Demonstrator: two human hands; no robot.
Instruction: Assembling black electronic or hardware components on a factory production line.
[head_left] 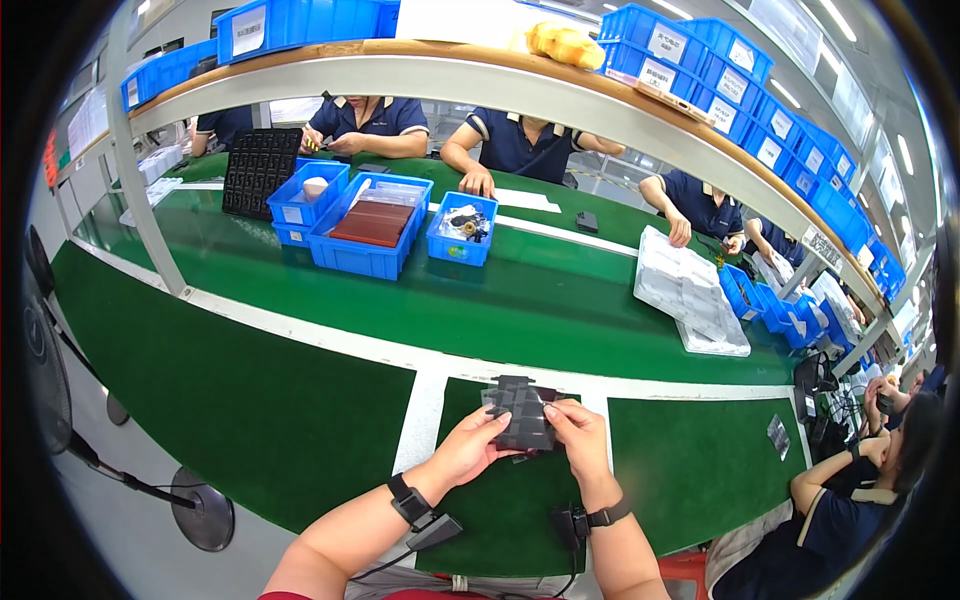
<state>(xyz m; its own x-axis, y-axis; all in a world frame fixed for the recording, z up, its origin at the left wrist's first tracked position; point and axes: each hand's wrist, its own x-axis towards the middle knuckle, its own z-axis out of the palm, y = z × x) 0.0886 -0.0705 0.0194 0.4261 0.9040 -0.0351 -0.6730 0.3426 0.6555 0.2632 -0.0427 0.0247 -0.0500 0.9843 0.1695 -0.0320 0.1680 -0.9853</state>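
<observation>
A small bundle of thin, dark, glossy sheets [524, 428] is held between my two hands above the green work surface. Its pieces overlap unevenly, and lighter translucent strips show across them; their exact kind cannot be made out. My left hand [474, 440] grips the left side, thumb on top and fingers underneath. At the upper right edge, my right hand [582, 436] pinches the bundle between thumb and fingers. Each wrist wears a black strap with a small dark device, and cables run from these. The fingers beneath the bundle are partly hidden.
Beyond the white strip lies a green belt [380, 310] with blue bins [372, 262], a black tray [258, 172] and white trays [690, 285]. An overhead shelf [430, 58] spans above. Co-workers sit opposite and at right. A small clear packet [778, 437] lies on the right mat.
</observation>
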